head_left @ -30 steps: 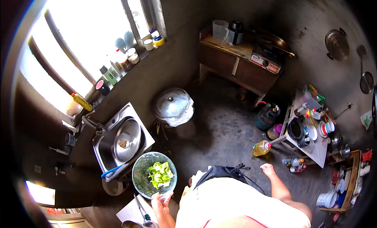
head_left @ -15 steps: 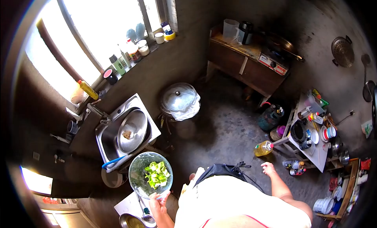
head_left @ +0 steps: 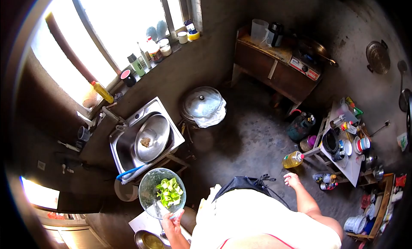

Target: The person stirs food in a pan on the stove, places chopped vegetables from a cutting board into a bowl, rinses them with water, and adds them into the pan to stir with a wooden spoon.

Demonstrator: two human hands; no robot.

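Note:
A clear glass bowl (head_left: 148, 186) holds chopped green leaves (head_left: 169, 192) gathered toward its right side. My left hand (head_left: 172, 223) grips the bowl's lower rim, thumb and fingers around the edge. Below the bowl lies a white board (head_left: 137, 222), with a metal pan (head_left: 150, 240) containing yellowish liquid beside it; a ladle there is mostly hidden behind the bowl and hand. Out to the right of my body, my right hand (head_left: 292, 180) hangs with its fingers curled, above the floor and just below an oil bottle (head_left: 293, 159).
A steel sink (head_left: 124, 148) with a large metal basin (head_left: 159, 131) stands at the left. A lidded pot (head_left: 201, 103) sits beyond it. At the back is a cabinet (head_left: 257, 62) with a gas stove (head_left: 304, 68). A cluttered table (head_left: 352, 171) and gas cylinder (head_left: 300, 128) are at right.
The room has shifted rightward in view. The bowl, held in my left hand, has moved slightly left in the frame and now covers more of the board and ladle. My right hand stays at my side.

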